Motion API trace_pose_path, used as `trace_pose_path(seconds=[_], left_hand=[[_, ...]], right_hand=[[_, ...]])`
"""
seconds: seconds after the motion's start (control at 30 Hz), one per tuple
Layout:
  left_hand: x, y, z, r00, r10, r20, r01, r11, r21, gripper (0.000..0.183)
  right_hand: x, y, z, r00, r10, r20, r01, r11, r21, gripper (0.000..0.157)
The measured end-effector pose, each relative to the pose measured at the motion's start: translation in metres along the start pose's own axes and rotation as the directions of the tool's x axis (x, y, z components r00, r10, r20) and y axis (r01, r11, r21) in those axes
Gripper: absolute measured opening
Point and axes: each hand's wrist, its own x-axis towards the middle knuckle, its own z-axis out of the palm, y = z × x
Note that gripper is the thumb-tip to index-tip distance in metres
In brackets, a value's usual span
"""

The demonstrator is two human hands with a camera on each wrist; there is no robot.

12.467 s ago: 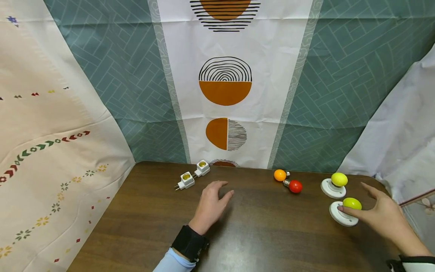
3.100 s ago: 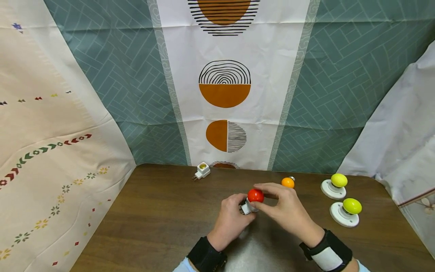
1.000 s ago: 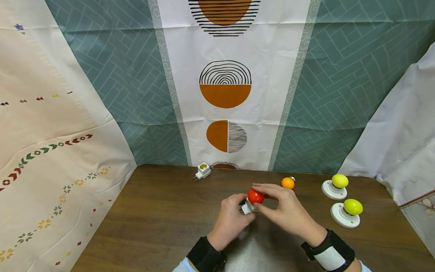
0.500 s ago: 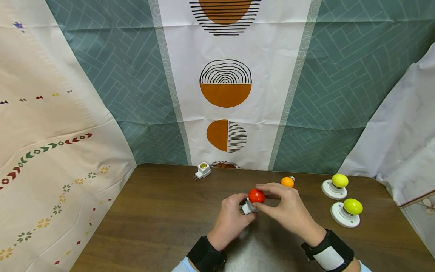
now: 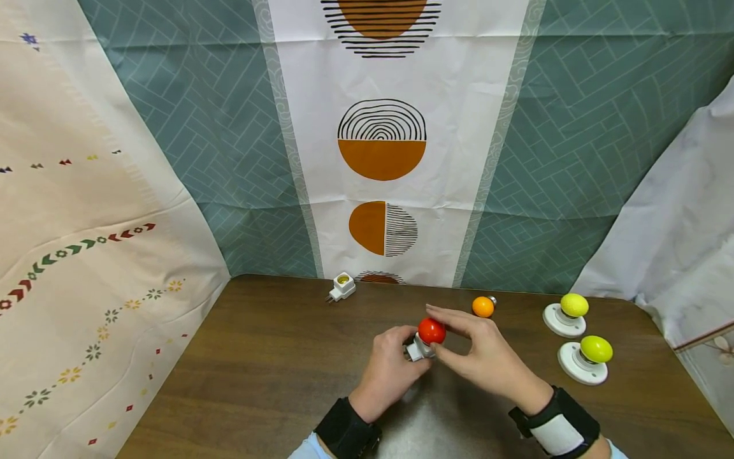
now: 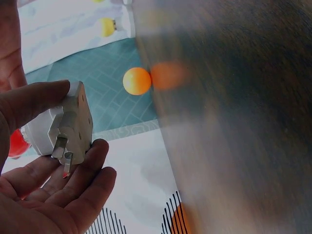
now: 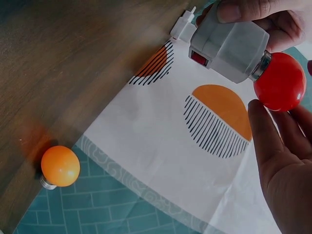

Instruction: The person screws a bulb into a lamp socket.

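Observation:
My left hand (image 5: 387,366) grips a white plug-in lamp socket (image 5: 419,350) between thumb and fingers, above the middle of the table. In the left wrist view the socket's prongs (image 6: 60,147) point toward the camera. A red light bulb (image 5: 432,331) sits in the socket's mouth, and a bit of its metal base (image 7: 262,65) shows in the right wrist view. My right hand (image 5: 484,350) pinches the red bulb's globe from the right, thumb in front and fingers behind. One fingertip (image 7: 256,105) rests against the globe's underside.
Behind my hands lies an orange bulb (image 5: 483,306) on its side. Another white plug-in socket (image 5: 342,287) is at the back left. Two round white lamp holders (image 5: 582,364) with yellow-green bulbs (image 5: 596,349) stand at the right. A cloth (image 5: 378,127) hangs along the table's back edge.
Earlier, the socket and red bulb lay apart on the table, with my right hand by a yellow-green bulb. Now both hands hold them joined. Lately my right fingers shift slightly around the globe.

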Motion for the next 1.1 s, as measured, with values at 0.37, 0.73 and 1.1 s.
trace_pose_path(seconds=[0.37, 0.73, 1.1], left_hand=[[-0.0004, -0.0010, 0.0002, 1.000, -0.011, 0.002, 0.011, 1.000, -0.014, 0.038], [-0.0012, 0.0003, 0.0000, 1.000, -0.011, 0.008, 0.011, 1.000, -0.014, 0.037], [-0.0009, 0.0000, 0.0006, 1.000, 0.015, -0.009, -0.015, 1.000, -0.015, 0.033]], right_hand=[[-0.0002, -0.0010, 0.0000, 0.999, -0.036, -0.014, 0.036, 0.999, 0.002, 0.045], [-0.0006, -0.0017, 0.0032, 0.994, 0.027, -0.111, -0.021, 0.998, 0.052, 0.040], [0.0000, -0.0030, 0.0014, 0.995, 0.020, -0.094, -0.026, 0.998, -0.057, 0.050]])
